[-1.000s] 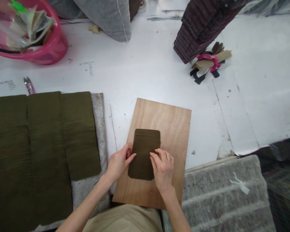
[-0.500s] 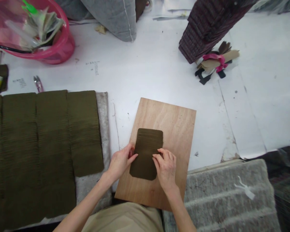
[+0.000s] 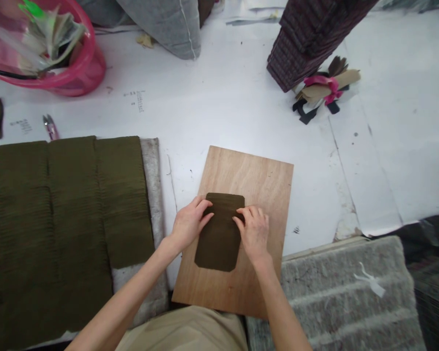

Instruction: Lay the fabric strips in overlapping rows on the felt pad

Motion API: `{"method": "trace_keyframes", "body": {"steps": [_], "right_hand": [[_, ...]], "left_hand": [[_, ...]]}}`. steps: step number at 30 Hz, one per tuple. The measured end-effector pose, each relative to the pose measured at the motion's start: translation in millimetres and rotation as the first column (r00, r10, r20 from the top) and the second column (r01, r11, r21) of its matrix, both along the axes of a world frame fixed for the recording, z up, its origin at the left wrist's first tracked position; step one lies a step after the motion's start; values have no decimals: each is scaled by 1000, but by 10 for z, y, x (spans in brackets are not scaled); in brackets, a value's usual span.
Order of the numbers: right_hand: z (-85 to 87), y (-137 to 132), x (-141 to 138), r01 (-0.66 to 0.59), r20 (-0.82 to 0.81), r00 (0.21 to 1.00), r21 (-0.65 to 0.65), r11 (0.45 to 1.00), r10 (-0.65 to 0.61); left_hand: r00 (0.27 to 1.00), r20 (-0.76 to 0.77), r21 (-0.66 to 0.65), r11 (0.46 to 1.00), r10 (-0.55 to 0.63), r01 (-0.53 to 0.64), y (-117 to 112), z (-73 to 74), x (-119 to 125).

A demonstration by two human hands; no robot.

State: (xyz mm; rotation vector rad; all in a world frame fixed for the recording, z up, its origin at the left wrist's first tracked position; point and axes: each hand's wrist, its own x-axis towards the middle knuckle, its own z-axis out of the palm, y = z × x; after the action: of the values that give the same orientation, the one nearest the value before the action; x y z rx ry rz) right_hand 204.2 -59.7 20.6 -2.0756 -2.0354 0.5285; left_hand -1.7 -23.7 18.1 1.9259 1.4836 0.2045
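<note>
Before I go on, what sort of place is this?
Probably a garment or sewing workshop: cloth-like green pieces in overlapping rows, small snips on the white table, and similar dark material on a board.

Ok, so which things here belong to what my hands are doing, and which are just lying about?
In the job:
- olive pieces
- board
- probably the left-hand olive rows

Seemingly lying about:
- bucket
- snips
- scrap bundle
- maroon stack

Nothing legible, only small dark marks (image 3: 140, 101) on white tabletop (image 3: 223, 107).
</note>
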Motion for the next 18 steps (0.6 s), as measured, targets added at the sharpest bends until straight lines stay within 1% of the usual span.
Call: {"method": "trace_keyframes", "body": {"steps": [3,7,11,13,15,16,17,18], "right_hand": [[36,75,34,-32,-12,999,-66,997,31],[79,169,70,-89,-62,995,-145,985,81],[130,156,51,-152,-23,988,-105,983,150],[156,95,34,-174,-44,984,-79,982,171],[165,8,22,-143,-164,978,-87,986,127],[162,-41,18,-91,-257,965,-109,990,60],[153,-92,14,-18,-357,933,-145,989,-35],[140,-142,10,62,-449,882,-191,980,-144]], "left_hand": [[994,-70,39,995,-84,87,50,-6,42],[977,-142,72,983,-160,171,77,5,70],[955,-160,81,961,-249,264,128,23,91],[940,-169,84,946,-297,314,166,41,103],[921,-183,85,927,-345,365,207,66,116],[912,-186,86,919,-365,386,225,78,121],[907,-181,88,912,-381,401,239,89,125],[906,-164,92,908,-390,408,246,97,125]]}}
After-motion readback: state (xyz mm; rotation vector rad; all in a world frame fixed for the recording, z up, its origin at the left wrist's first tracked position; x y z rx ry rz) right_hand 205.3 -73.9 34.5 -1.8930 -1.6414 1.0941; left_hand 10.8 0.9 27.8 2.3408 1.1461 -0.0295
